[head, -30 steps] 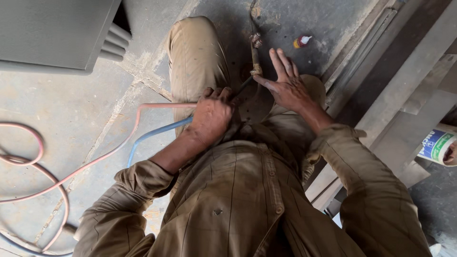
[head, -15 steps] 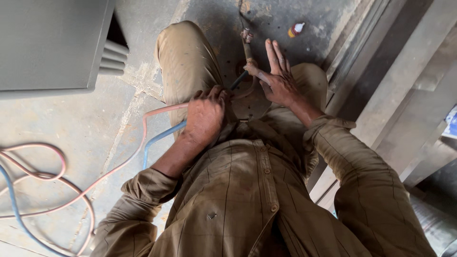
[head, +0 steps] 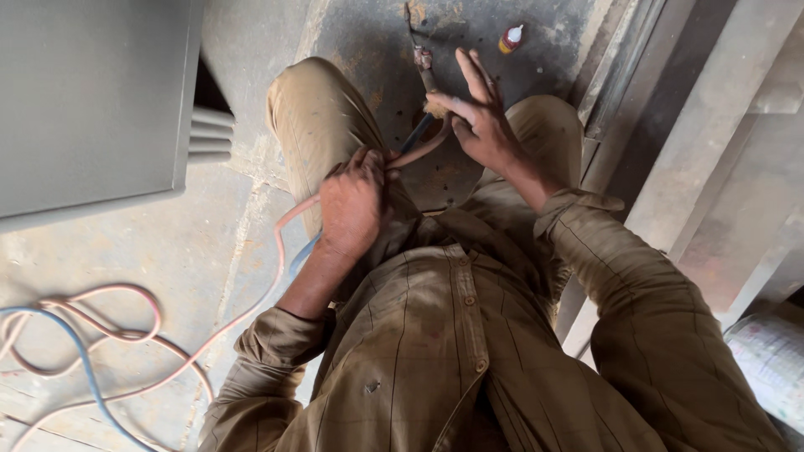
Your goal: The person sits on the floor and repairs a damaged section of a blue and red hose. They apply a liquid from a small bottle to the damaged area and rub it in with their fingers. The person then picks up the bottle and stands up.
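Fingers of the right hand (head: 484, 125) spread wide, only thumb and forefinger pinching the brass torch (head: 425, 71) near its valve; the left hand (head: 352, 205) was curled tight around the pink hose (head: 276, 251) and the blue hose (head: 79, 351) at the lap. Both lay over a stained concrete floor (head: 167, 251), a dark scorched steel plate (head: 469, 25) ahead. The torch tip was cut off by the frame's top edge. A grey cabinet (head: 92, 100) crowded the left, steel beams (head: 720, 125) the right; a small red bottle (head: 510, 38) stood near.
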